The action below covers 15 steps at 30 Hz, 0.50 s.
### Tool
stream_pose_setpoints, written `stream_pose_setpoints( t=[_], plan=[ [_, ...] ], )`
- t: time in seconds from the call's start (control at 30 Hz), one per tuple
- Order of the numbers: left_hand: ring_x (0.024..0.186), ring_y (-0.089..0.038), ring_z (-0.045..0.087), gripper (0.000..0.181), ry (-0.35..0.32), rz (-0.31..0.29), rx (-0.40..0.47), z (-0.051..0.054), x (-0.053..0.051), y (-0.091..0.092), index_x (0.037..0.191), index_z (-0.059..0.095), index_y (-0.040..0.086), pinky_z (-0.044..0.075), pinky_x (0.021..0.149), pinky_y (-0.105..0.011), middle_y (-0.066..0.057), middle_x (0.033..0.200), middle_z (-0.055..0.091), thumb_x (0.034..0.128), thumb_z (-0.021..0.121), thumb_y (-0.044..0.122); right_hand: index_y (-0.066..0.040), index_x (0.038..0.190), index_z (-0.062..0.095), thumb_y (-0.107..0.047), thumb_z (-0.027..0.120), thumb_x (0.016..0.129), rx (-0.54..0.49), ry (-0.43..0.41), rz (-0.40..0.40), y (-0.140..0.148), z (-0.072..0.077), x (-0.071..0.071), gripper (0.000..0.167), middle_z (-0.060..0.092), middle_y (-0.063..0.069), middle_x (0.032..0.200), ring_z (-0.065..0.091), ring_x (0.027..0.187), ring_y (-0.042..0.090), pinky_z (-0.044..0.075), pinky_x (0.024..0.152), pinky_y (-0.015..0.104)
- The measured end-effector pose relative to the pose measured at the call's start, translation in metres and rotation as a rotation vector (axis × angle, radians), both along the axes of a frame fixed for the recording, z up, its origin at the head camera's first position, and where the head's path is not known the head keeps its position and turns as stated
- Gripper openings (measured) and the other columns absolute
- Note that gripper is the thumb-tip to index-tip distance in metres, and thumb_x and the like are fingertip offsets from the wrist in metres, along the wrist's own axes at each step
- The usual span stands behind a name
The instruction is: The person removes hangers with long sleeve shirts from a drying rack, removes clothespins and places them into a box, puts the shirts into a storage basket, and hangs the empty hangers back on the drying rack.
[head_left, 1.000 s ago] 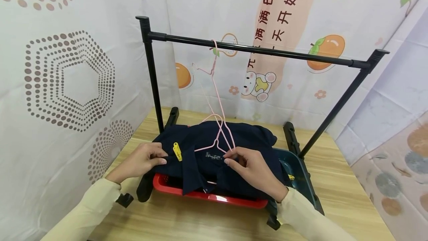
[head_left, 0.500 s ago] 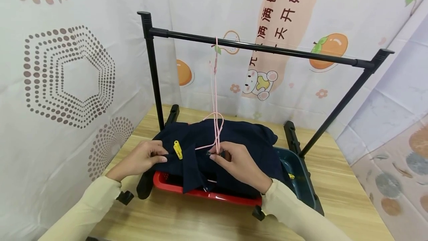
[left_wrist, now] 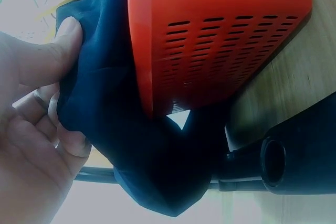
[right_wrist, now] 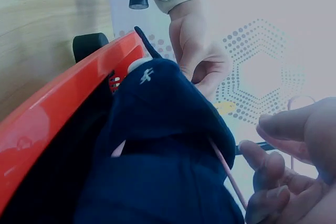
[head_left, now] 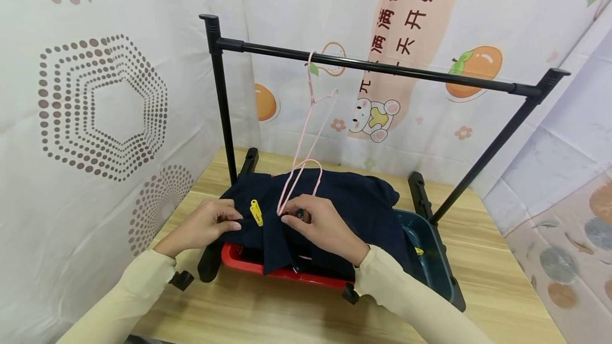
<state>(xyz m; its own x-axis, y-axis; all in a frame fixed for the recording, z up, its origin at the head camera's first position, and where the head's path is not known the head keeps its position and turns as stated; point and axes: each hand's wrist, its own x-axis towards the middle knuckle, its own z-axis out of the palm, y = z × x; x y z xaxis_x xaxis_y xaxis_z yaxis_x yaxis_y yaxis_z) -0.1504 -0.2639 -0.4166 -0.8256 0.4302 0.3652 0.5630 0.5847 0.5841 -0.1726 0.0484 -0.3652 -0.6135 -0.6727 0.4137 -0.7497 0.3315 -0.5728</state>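
Observation:
A navy collared garment (head_left: pixel 354 200) lies spread over a red basket (head_left: pixel 239 259), with a pink hanger (head_left: pixel 317 174) partly inside it. My left hand (head_left: pixel 207 224) pinches the cloth's left side, as the left wrist view (left_wrist: pixel 37 108) also shows. Beside these fingers a yellow clothespin (head_left: pixel 256 213) sits on the garment. A second pink hanger (head_left: pixel 303 126) hooks over the rack bar and hangs tilted. Its lower end is at the fingertips of my right hand (head_left: pixel 317 224), which appears to pinch it just above the collar. That contact is partly hidden in the right wrist view.
A black rack (head_left: pixel 382 67) stands over the baskets, its posts left and right and its feet on the wooden table (head_left: pixel 287 317). A dark green tray (head_left: pixel 432 264) with a yellow piece inside is at the right. Printed curtains (head_left: pixel 105 216) enclose the back and sides.
My right hand has moved left across the garment, and the lower end of the hanging hanger has swung left with it. My left hand has kept its hold on the cloth.

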Motion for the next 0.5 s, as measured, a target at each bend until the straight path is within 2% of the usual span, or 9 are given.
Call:
stream_pose_setpoints(
  t=[0.17, 0.27, 0.37, 0.5],
  plan=[
    [0.064, -0.005, 0.047, 0.016, -0.009, 0.002, -0.003, 0.002, 0.000, 0.001, 0.092, 0.082, 0.013, 0.043, 0.058, -0.025, 0.014, 0.074, 0.053, 0.0843, 0.082, 0.000, -0.016, 0.114, 0.076, -0.020, 0.075, 0.097, 0.095, 0.016, -0.008, -0.013, 0.002, -0.002, 0.018, 0.067, -0.006, 0.097, 0.055, 0.069, 0.008, 0.049, 0.064, 0.024],
    [0.064, -0.004, 0.047, 0.015, 0.001, 0.001, -0.015, 0.003, 0.001, 0.001, 0.092, 0.082, 0.012, 0.044, 0.058, -0.025, 0.015, 0.074, 0.052, 0.0839, 0.082, -0.001, -0.016, 0.116, 0.075, -0.024, 0.075, 0.097, 0.166, 0.068, -0.045, -0.020, 0.004, -0.005, 0.021, 0.064, -0.006, 0.093, 0.054, 0.073, 0.008, 0.047, 0.066, 0.024],
    [0.063, -0.004, 0.045, 0.015, 0.011, -0.005, -0.030, 0.004, 0.001, 0.002, 0.092, 0.082, 0.011, 0.043, 0.058, -0.025, 0.015, 0.073, 0.050, 0.0838, 0.082, -0.001, -0.015, 0.117, 0.076, -0.026, 0.076, 0.096, 0.194, 0.106, -0.089, -0.025, 0.007, -0.006, 0.024, 0.059, -0.004, 0.089, 0.052, 0.075, 0.010, 0.044, 0.065, 0.025],
    [0.063, -0.003, 0.045, 0.014, 0.009, -0.005, -0.036, 0.006, 0.002, 0.002, 0.092, 0.082, 0.011, 0.043, 0.057, -0.025, 0.015, 0.074, 0.050, 0.0839, 0.082, -0.001, -0.013, 0.122, 0.075, -0.029, 0.076, 0.096, 0.209, 0.112, -0.108, -0.032, 0.011, -0.007, 0.031, 0.063, 0.001, 0.101, 0.059, 0.086, 0.013, 0.050, 0.071, 0.026]
  ],
)
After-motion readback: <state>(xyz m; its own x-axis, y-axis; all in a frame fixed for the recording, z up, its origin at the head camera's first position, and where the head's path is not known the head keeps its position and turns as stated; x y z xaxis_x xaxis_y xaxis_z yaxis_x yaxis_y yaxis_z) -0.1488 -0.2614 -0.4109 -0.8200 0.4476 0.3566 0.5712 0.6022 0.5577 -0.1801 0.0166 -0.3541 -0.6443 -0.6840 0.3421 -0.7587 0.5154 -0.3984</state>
